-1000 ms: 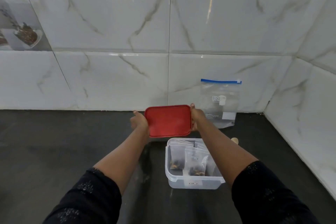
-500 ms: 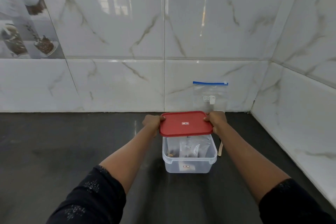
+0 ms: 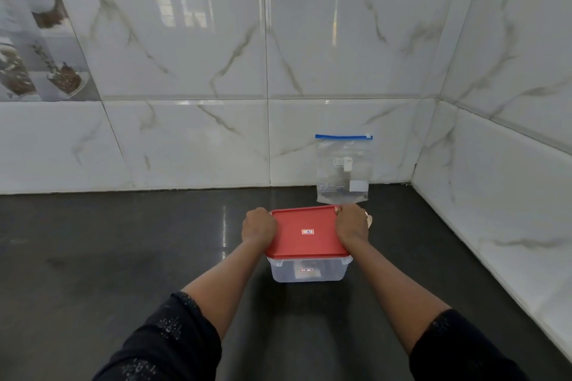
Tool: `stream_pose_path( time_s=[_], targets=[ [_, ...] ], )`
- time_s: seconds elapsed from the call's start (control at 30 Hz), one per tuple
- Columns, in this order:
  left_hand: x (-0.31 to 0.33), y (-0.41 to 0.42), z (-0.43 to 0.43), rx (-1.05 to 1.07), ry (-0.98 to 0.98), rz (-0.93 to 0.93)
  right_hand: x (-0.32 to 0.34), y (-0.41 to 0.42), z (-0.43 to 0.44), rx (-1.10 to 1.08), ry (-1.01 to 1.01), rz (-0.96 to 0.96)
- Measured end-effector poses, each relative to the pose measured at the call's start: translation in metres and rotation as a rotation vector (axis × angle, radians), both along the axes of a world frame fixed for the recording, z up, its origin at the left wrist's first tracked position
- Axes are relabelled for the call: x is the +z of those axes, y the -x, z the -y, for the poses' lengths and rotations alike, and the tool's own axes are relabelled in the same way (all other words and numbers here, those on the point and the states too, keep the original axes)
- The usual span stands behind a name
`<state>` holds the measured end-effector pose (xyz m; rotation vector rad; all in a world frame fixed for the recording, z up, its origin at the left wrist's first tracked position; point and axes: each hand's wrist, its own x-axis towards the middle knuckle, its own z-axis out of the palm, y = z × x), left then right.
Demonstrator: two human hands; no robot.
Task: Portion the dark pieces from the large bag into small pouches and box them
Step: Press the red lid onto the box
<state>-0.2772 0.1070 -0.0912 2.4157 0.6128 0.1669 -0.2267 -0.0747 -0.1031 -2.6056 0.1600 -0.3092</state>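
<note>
A clear plastic box [image 3: 309,271] stands on the dark counter with a red lid [image 3: 306,233] lying flat on top of it. My left hand [image 3: 258,226] grips the lid's left edge and my right hand [image 3: 351,223] grips its right edge, fingers curled over the rim. The pouches inside are mostly hidden by the lid; only a pale shape shows through the front wall. The large clear bag [image 3: 343,170] with a blue zip strip leans upright against the wall tiles behind the box and looks nearly empty.
The dark glossy counter [image 3: 123,257] runs to white marble-look wall tiles at the back and on the right, forming a corner. A small pale object [image 3: 369,219] peeks out just behind my right hand. Printed pictures hang on the wall at upper left.
The red lid came down from in front of me onto the box, covering the pouches. Both hands stayed on its side edges. The camera view tilted up and back.
</note>
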Motion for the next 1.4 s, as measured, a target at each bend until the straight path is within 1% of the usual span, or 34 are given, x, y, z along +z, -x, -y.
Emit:
stream_pose_path(
  time_s=[0.1,0.27,0.33,0.43,0.5,0.53,0.6,0.67,0.8,0.93,1.0,1.07,1.17,1.27,1.4],
  targets=[
    [-0.003,-0.002,0.003,-0.004,0.035,0.019,-0.009,-0.008,0.004,0.000,0.032,-0.029],
    [-0.014,-0.008,0.008,-0.004,0.022,0.054,-0.017,-0.023,0.009,0.048,-0.035,-0.141],
    [-0.016,-0.009,0.009,0.006,0.052,0.065,-0.014,-0.023,0.009,0.057,-0.055,-0.189],
    [-0.017,-0.011,0.009,0.024,0.120,0.041,-0.011,-0.019,0.009,0.039,-0.017,-0.274],
    [-0.017,-0.012,0.008,0.050,0.181,-0.025,-0.009,-0.018,0.009,0.056,-0.102,-0.381],
    [-0.017,-0.013,0.007,0.057,0.206,-0.065,-0.011,-0.019,0.010,0.072,-0.189,-0.437],
    [-0.017,-0.015,0.005,0.051,0.248,-0.113,-0.016,-0.024,0.012,0.069,-0.392,-0.479],
    [-0.017,-0.017,0.004,0.031,0.285,-0.107,-0.020,-0.027,0.013,0.080,-0.535,-0.501],
    [-0.017,-0.016,0.002,0.011,0.276,-0.084,-0.029,-0.032,0.015,0.112,-0.656,-0.525],
    [-0.021,-0.015,0.000,0.010,0.245,-0.036,-0.028,-0.031,0.014,0.100,-0.636,-0.503],
    [-0.024,-0.014,0.001,0.046,0.232,0.004,-0.032,-0.034,0.015,0.088,-0.607,-0.494],
    [-0.025,-0.010,0.003,0.101,0.175,0.019,-0.037,-0.038,0.016,0.074,-0.599,-0.489],
    [-0.022,-0.005,0.007,0.149,0.052,-0.001,-0.025,-0.026,0.014,0.050,-0.625,-0.485],
    [-0.020,-0.003,0.009,0.168,0.000,-0.038,-0.016,-0.015,0.014,0.045,-0.597,-0.458],
    [-0.016,0.000,0.015,0.161,-0.039,-0.094,-0.010,-0.003,0.015,0.035,-0.449,-0.428]
  ],
)
